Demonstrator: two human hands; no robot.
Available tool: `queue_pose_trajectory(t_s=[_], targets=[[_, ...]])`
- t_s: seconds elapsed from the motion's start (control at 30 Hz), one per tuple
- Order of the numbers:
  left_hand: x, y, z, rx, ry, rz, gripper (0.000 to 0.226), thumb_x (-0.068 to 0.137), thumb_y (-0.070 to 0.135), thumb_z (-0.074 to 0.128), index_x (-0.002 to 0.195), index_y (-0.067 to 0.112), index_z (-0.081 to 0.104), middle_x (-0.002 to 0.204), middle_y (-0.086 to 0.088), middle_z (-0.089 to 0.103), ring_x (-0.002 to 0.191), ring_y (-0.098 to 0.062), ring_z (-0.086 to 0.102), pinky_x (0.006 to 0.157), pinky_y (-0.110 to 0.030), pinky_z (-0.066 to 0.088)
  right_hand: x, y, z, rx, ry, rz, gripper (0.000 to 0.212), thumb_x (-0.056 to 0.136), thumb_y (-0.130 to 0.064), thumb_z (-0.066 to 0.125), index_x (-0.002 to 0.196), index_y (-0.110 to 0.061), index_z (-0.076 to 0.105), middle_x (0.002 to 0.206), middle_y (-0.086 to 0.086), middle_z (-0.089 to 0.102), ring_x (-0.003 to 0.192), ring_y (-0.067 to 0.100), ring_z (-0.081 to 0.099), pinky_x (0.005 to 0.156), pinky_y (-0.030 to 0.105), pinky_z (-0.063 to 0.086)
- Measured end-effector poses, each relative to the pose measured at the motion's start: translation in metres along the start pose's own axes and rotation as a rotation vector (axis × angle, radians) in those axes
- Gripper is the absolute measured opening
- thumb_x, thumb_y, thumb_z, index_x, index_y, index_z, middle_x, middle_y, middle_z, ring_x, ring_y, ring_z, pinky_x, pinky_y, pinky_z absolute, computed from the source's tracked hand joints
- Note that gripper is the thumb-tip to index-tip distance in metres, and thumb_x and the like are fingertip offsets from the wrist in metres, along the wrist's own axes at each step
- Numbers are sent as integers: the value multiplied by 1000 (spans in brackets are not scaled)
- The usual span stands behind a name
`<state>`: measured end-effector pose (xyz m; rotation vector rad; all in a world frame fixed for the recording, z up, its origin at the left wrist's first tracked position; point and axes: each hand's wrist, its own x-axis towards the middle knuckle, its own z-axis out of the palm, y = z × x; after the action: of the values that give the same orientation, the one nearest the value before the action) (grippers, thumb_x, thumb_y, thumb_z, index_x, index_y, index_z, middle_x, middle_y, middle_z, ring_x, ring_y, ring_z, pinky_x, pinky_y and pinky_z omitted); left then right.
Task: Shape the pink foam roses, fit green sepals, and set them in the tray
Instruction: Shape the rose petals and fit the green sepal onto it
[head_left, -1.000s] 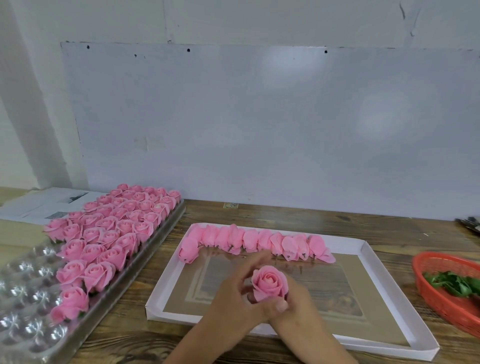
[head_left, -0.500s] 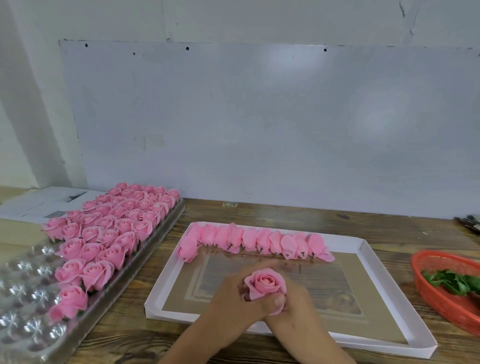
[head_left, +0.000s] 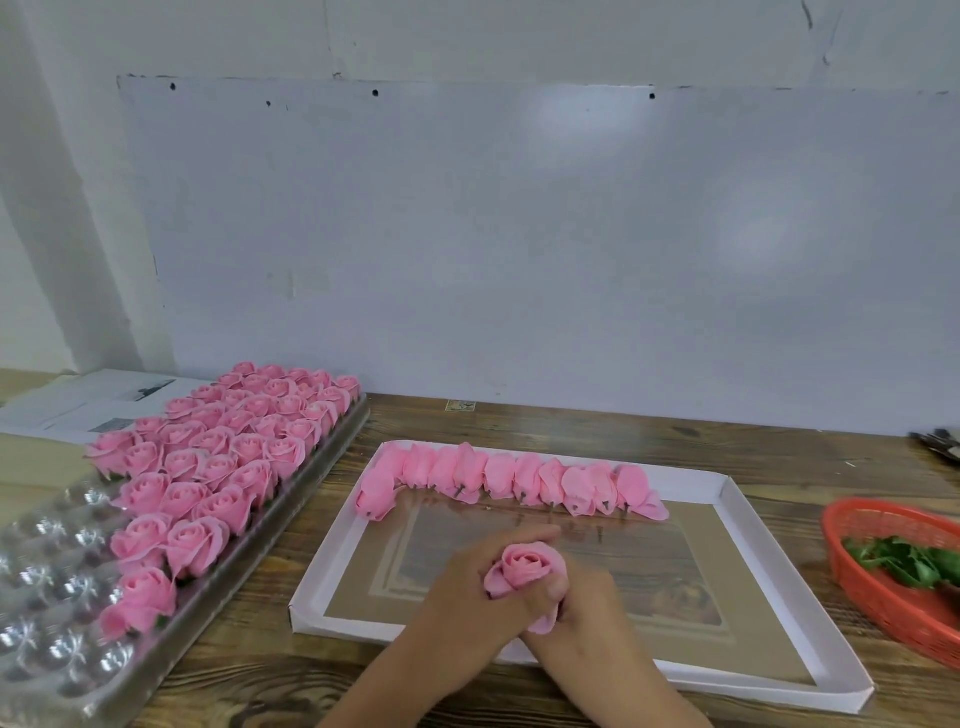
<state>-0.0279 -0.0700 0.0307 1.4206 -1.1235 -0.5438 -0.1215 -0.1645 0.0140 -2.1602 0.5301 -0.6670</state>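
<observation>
The table (head_left: 519, 421) was wood, grain and knots plain, finish dull. The cell tray (head_left: 62, 613) was clear, glossy plastic catching highlights. The roses (head_left: 218, 452) in it, and the rose (head_left: 524, 566) in hand, appeared soft matt foam. The flat box (head_left: 737, 525) was white card, matt, with a brown card floor. The basket (head_left: 883, 597) was red plastic mesh. The wall board (head_left: 519, 234) was smooth, faintly sheened.

Bright, even light falls from above — soft glare patches sit on the white board (head_left: 545, 234) at upper centre and right. Shadows are faint. Wide-angle bending curves the frame edges, and the red basket (head_left: 883, 587) at right is motion-blurred.
</observation>
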Motion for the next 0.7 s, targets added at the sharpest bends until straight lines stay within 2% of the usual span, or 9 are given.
queue_pose_trajectory(t_s=[0.07, 0.1, 0.2, 0.27, 0.33, 0.43, 0.53, 0.63, 0.7], targets=[[0, 1, -1, 9, -57, 9, 20, 80, 58, 73, 99, 53, 70, 99, 19, 73, 98, 0, 68, 88, -13, 48, 1, 0, -2, -22, 5, -11, 12, 70, -57, 54, 72, -53, 65, 77, -42, 62, 81, -21, 58, 65, 8, 43], [0, 0, -1, 9, -69, 25, 23, 80, 59, 74, 101, 53, 68, 100, 19, 73, 98, 0, 67, 88, -12, 48, 0, -2, -5, -8, -4, -24, 19, 69, -50, 54, 79, -64, 63, 82, -48, 59, 85, -22, 58, 66, 8, 45], [0, 0, -1, 0, 52, 56, 47, 72, 73, 72, 116, 65, 58, 121, 29, 64, 115, 4, 60, 90, -12, 48, -4, -5, -13, 8, 2, -60, 30, 69, -46, 56, 93, -65, 59, 86, -31, 69, 80, -6, 66, 64, 14, 52], [1, -3, 0, -7, 127, 137, 34, 77, 71, 69, 108, 57, 69, 123, 23, 66, 119, -5, 61, 94, -21, 51, -5, -7, -13, -12, -30, -70, 20, 71, -47, 57, 90, -54, 62, 85, -23, 70, 75, 0, 66, 59, 16, 50], [0, -3, 1, -40, 141, 151, 21, 82, 61, 69, 95, 46, 77, 121, 21, 68, 118, -4, 61, 93, -18, 50, -6, -7, -11, -53, -50, -77, 19, 70, -47, 54, 87, -51, 61, 82, -21, 70, 75, -2, 66, 58, 13, 48], [-1, -3, 2, -36, 75, 93, 17, 82, 47, 69, 96, 46, 77, 114, 23, 71, 110, 3, 64, 88, -9, 47, -5, -3, -10, -52, -67, -27, 17, 71, -37, 57, 78, -50, 65, 73, -21, 69, 74, -2, 66, 60, 16, 50], [-1, 0, 1, 33, 29, 23, 24, 78, 53, 67, 101, 53, 73, 109, 30, 70, 105, 8, 64, 85, -5, 45, -3, 0, -9, -48, -60, -7, 17, 76, -30, 62, 84, -40, 72, 78, -28, 70, 81, -1, 67, 68, 15, 52], [-1, 3, -2, 86, -36, -14, 22, 80, 63, 67, 98, 52, 70, 104, 33, 69, 102, 10, 63, 85, -6, 45, -4, -4, -11, -18, -4, -24, 23, 75, -35, 64, 84, -55, 66, 78, -37, 66, 84, -2, 67, 65, 7, 48], [-1, 1, -4, 17, -81, -53, 50, 74, 70, 72, 119, 49, 64, 115, 21, 70, 111, 1, 63, 94, -18, 50, -5, -7, -15, 45, 77, -47, 30, 72, -37, 65, 93, -58, 65, 85, -27, 71, 82, -3, 68, 65, 11, 51]])
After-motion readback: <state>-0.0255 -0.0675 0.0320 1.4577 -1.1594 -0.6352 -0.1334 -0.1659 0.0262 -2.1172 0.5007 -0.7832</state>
